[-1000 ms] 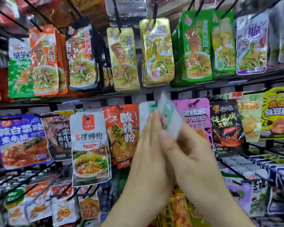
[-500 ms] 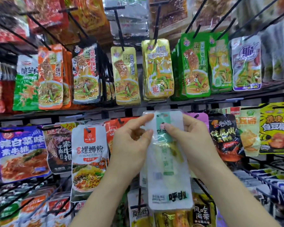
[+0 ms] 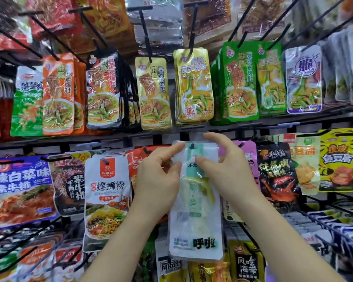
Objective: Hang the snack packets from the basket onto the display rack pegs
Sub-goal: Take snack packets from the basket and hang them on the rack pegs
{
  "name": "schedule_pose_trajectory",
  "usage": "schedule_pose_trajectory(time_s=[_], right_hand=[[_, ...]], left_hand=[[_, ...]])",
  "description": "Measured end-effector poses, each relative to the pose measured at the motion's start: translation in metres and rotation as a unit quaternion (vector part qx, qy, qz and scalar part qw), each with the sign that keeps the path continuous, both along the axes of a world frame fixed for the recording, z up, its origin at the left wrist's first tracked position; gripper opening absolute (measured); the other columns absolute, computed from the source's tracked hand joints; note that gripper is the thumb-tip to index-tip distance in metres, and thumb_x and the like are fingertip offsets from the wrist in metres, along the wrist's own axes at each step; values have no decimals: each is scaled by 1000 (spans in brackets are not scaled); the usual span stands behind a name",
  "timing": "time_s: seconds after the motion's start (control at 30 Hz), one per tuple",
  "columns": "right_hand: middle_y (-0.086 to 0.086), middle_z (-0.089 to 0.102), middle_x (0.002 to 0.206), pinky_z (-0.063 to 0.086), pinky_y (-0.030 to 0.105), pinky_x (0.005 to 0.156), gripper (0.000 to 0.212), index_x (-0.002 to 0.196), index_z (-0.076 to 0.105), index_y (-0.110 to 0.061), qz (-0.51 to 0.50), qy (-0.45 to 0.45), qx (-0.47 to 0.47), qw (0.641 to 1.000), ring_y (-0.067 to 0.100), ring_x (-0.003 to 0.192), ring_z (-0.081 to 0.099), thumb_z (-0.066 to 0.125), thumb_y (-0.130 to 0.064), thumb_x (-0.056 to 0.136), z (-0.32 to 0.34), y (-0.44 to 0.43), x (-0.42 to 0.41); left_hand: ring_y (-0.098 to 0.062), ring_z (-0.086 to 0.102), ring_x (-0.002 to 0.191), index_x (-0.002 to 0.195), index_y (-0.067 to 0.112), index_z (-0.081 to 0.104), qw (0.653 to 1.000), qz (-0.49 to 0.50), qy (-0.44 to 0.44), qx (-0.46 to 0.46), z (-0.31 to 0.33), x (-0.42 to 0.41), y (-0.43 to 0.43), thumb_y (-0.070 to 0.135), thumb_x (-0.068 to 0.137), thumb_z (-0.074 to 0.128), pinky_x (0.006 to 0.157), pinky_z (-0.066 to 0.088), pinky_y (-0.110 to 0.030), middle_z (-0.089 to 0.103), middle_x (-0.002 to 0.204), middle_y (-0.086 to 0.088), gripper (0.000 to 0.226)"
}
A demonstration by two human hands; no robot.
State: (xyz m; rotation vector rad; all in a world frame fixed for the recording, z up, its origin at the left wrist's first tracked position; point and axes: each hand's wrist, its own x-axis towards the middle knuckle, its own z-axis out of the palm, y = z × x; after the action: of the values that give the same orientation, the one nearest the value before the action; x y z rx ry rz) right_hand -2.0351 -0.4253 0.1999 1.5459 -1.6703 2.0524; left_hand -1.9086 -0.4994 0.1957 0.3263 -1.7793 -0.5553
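Pinching the top edge of one white-and-green snack packet [image 3: 194, 210], the left hand [image 3: 157, 180] and right hand [image 3: 230, 169] each close their grip (thumbs on its front); its hole meets one black peg [image 3: 191, 146], middle row.

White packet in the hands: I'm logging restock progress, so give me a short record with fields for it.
item: white packet, green centre stripe
orientation: upright, printed front facing the camera
left hand: pinches its upper left edge
right hand: pinches its top, thumb on the front
peg: black tip shows at the hang hole
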Motion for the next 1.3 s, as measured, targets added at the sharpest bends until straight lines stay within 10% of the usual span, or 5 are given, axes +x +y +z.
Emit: schedule_pose_trajectory(time_s=[0.13,0.27,0.63,0.83,1.3], right_hand=[[-17,60,108,49,15,69,49,130,51,-31,-60,60,13,996,2,71,59,70,-21,85,-3,-5,2],[-2,63,71,46,36,58,54,138,39,-29,-221,194,50,954,20,64,60,63,-37,90,-13,2,0],[2,56,132,47,37,78,77,152,-3,-19,-255,257,187,913,24,108,62,46,-42,98,-46,9,8],[10,68,106,43,35,66,61,149,15,-15,-184,180,191,947,32,95,65,47,-25,99,-51,-7,-1],[12,65,111,49,37,81,26,122,47,-16,-123,160,282,938,35,108,61,44,-23,97,-30,-16,-17]], left_hand=[[0,53,79,125,25,63,999,38,-28,-15,-6,-3,-6,2,90,61,72,41,-6,62,99,16,42],[-2,48,93,139,20,50,988,101,-100,-62,-9,-7,-7,3,92,57,85,35,-3,52,107,12,50],[-19,18,144,152,28,-9,949,186,-233,-106,-51,-19,-3,38,91,59,114,21,-29,8,160,-1,91],[-26,53,111,150,30,-7,951,199,-223,-73,-49,-39,-3,32,93,56,84,48,-36,30,141,-4,84],[-37,46,120,151,21,-7,906,269,-326,-4,-33,-77,-26,19,93,56,88,46,-43,29,141,-22,86]])
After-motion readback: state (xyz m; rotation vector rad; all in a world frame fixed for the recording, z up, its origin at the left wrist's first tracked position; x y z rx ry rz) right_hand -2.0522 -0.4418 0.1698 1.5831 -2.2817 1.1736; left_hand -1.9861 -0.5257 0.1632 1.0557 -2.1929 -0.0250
